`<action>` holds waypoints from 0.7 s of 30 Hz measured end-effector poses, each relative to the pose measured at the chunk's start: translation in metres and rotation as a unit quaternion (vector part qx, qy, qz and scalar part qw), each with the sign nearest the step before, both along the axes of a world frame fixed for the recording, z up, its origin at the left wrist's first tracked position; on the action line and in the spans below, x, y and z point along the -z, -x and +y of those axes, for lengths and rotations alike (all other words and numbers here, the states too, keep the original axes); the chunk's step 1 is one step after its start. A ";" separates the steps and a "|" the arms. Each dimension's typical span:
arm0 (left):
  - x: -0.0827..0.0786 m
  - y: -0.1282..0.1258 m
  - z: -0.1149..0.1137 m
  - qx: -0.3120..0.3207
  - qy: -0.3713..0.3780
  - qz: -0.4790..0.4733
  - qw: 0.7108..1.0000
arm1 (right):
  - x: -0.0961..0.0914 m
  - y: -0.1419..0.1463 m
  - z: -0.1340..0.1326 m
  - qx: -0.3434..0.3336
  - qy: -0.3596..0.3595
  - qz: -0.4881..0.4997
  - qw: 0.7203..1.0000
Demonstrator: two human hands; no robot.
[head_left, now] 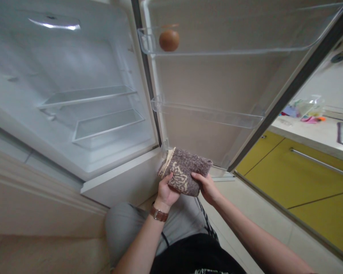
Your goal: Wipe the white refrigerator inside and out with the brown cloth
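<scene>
From the head view, you crouch before an open fridge [74,95] whose white inside shows two glass shelves [88,95] and a clear drawer below them. Its door [217,83] swings out to your right, with two clear door racks; the upper rack [231,47] carries a single brown egg [169,40] at its left end, and the lower rack [208,115] sits under it. Beyond the door, yellow cabinets [303,171] run under a pale counter [308,131] with a few small colourful items and the edge of a sink. The floor is pale tile. You hold a folded brown-grey cloth [185,171] with a cream pattern in front of the door's bottom corner, just above your knee. Your left hand [166,190], a brown watch [159,214] at its wrist, is closed around the cloth's lower left edge, thumb on top. Your right hand [207,186] clasps the cloth's lower right edge, fingers tucked beneath.
</scene>
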State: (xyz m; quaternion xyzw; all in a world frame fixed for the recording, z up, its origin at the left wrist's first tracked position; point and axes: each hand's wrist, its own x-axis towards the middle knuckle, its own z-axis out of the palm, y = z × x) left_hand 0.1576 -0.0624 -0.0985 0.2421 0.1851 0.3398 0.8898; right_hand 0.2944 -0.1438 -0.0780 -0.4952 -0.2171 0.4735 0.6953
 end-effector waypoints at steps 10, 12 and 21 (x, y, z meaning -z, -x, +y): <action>-0.003 0.004 0.023 -0.111 -0.035 0.086 0.989 | 0.009 -0.026 -0.004 -0.044 0.022 -0.012 0.999; -0.002 -0.001 0.023 -0.099 -0.026 0.109 0.989 | 0.011 -0.029 -0.007 -0.049 0.024 -0.004 0.998; 0.017 -0.022 0.030 -0.092 -0.061 0.180 0.977 | 0.017 -0.032 -0.017 -0.107 0.092 0.177 0.974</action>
